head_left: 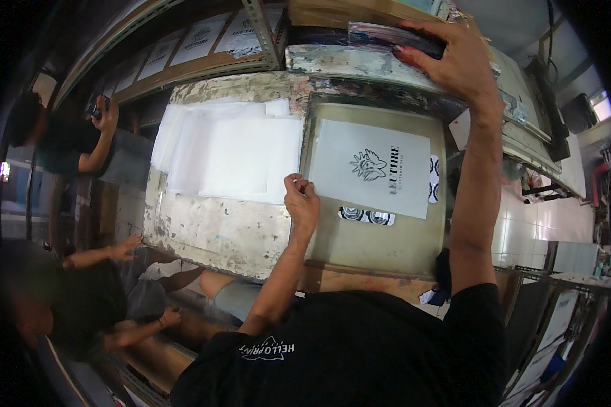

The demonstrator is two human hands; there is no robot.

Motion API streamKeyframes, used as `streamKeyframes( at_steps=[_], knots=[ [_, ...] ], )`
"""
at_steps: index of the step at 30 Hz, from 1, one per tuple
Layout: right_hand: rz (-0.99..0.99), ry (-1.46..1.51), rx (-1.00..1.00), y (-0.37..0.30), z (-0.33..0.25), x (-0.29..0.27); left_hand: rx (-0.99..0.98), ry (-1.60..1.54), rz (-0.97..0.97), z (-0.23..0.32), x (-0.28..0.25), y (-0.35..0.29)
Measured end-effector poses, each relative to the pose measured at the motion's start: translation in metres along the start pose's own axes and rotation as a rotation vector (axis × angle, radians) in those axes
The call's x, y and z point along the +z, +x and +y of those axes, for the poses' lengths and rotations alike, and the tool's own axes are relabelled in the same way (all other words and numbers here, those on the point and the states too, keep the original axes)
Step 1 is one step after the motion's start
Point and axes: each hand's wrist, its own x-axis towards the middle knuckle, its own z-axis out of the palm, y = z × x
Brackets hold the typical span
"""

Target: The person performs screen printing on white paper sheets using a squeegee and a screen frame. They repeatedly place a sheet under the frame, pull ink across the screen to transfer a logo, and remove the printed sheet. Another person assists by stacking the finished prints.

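My left hand is closed, its fingertips pinched together between the pile of white sheets and the greenish framed screen. Whether anything is in that pinch, I cannot make out. A white sheet with a black printed figure and lettering lies slightly askew within the screen's frame. Small black-and-white patterned strips show beside it. At the far side, my right hand is wrapped round an ink-smeared squeegee, its thumb stained red.
A paint-spattered board supports the white pile. Behind it stands a metal rack with printed sheets. At the left are two other people, one raising a small dark device. Another bench stands at the right.
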Motion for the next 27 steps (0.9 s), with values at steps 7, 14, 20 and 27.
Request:
streamKeyframes(
  at_steps=[7,14,20,27],
  knots=[
    [0.010,-0.006,0.019,0.000,0.002,0.001,0.062,-0.147,0.181,-0.014,-0.101,0.084],
    [0.015,0.079,0.040,-0.001,0.001,0.002,0.018,-0.174,0.533,-0.080,-0.258,0.129],
    [-0.027,0.100,0.055,0.000,-0.003,0.001,-0.237,0.232,0.939,-0.131,-0.349,0.122],
    [-0.031,0.118,0.051,0.000,0.007,0.006,0.584,0.705,0.385,-0.075,-0.170,0.085]
  ],
)
